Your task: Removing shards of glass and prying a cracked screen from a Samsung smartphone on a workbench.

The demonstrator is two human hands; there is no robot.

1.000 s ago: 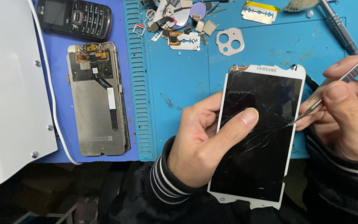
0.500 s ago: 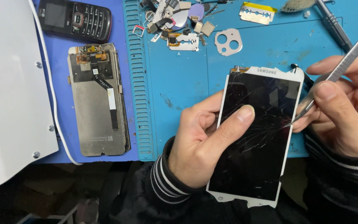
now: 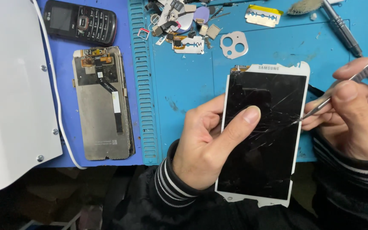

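The left hand (image 3: 205, 149) clamps a cracked, white-framed black phone screen (image 3: 263, 136), probably light and fragile, while the right hand (image 3: 354, 115) pinches metal tweezers (image 3: 341, 87) at its right edge.

The left hand (image 3: 205, 147) comes up from the lower middle, its wrist in a dark cuff with pale stripes. Its thumb lies stretched flat to the upper right, the other fingers curled behind out of sight. The right hand (image 3: 356, 115) enters from the right edge, thumb and forefinger pinched together, remaining fingers folded beneath them.
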